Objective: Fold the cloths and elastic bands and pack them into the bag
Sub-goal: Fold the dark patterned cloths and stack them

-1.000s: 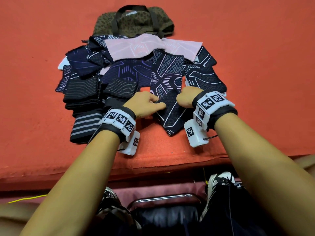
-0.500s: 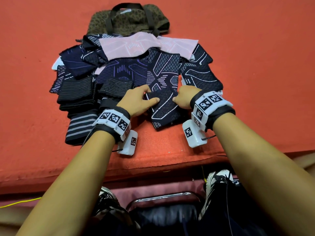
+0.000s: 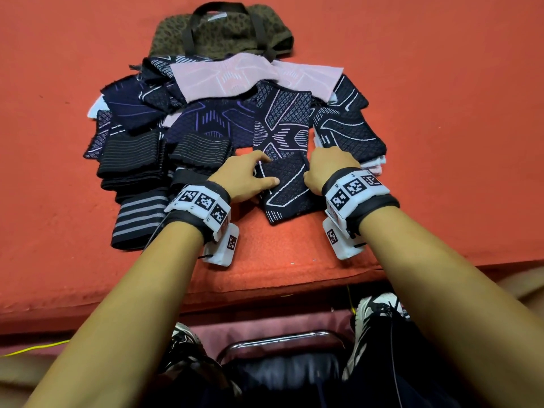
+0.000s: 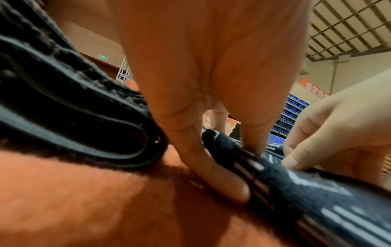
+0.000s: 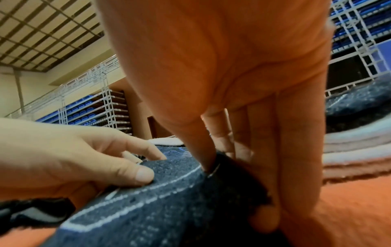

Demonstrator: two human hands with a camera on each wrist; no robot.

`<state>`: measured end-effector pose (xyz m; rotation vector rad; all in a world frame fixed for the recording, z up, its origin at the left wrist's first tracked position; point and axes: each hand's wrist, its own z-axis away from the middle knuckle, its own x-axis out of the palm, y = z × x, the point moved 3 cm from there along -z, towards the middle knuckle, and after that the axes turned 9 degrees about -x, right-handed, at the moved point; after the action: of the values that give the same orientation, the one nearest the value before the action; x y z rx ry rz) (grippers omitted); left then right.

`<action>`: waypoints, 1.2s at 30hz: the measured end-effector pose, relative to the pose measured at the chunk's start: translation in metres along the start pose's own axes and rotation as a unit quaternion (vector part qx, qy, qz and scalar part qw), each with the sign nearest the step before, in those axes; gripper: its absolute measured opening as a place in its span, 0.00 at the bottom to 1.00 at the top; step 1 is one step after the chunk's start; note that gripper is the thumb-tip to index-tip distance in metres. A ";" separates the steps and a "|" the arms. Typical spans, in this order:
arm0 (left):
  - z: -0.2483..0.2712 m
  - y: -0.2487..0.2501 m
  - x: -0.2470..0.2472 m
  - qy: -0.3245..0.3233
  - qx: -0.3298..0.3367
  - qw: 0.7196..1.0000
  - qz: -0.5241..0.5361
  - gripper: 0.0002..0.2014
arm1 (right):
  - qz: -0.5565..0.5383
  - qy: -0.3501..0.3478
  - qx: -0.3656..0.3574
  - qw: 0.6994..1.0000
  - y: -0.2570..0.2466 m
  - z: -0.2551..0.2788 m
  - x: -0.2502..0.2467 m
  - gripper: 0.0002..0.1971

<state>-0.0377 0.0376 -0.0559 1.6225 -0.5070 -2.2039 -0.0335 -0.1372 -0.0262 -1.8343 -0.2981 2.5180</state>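
Right now I have both hands on one dark patterned knit cloth (image 3: 284,187), which lies on the red surface (image 3: 441,201) near its front edge, its far end running up into the pile. My left hand (image 3: 245,179) pinches the cloth's left edge, thumb on top and fingers under the fold; my right hand (image 3: 325,169) does the same on the right edge, so each grip is clamped on the cloth.

I judge the piece to be light, soft and stretchy, with no stiffness of its own: it will sag wherever I don't support it, and the fold will spring open if I let go early. Taking hold at the side edges, close to the fold line, seems best.

For room, the front lip of the surface is just behind my wrists, so I have little space to draw back. Striped elastic bands (image 3: 138,219) sit just beside my left wrist, more cloths crowd ahead, and the olive bag (image 3: 223,33) lies beyond the pile, well apart. Open red surface lies to the right.
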 end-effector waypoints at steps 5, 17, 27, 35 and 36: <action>-0.003 -0.001 0.003 -0.001 -0.005 1.000 -0.010 0.28 | 0.020 0.005 0.003 1.000 -0.001 -0.002 0.002 0.25; -0.005 -0.002 0.011 -0.016 -0.023 1.000 0.009 0.33 | 0.046 0.035 -0.065 0.996 -0.020 0.002 -0.004 0.17; -0.003 -0.004 0.010 -0.031 -0.033 0.980 0.191 0.30 | -0.050 0.020 -0.113 0.992 -0.021 -0.003 0.006 0.15; -0.003 0.015 -0.019 0.073 0.017 0.919 0.387 0.25 | -0.095 0.130 -0.140 0.977 -0.018 -0.001 -0.012 0.18; -0.004 0.018 -0.022 0.082 0.018 0.911 0.403 0.25 | -0.100 0.138 -0.142 0.975 -0.018 -0.001 -0.015 0.18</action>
<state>-0.0265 0.0321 -0.0301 1.2633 -0.9612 -1.4336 -0.0293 -0.1216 -0.0095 -2.0954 -0.8239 2.1443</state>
